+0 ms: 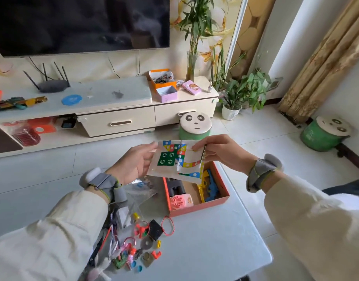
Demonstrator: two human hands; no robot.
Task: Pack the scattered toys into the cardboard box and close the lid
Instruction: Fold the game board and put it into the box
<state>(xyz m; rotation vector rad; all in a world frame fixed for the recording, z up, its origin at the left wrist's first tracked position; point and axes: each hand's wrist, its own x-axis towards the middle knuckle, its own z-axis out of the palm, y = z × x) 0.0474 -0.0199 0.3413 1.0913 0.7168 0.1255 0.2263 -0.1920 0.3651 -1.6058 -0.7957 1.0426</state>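
Now, left hand [132, 165] holds game sheet [168, 159] edge, right hand [221, 153] pinches its top corner above cardboard box [200, 207].

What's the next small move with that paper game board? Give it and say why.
Likely lower the game board flat into the cardboard box. The left hand and right hand hold it partly folded right above the open box, whose middle looks bare.
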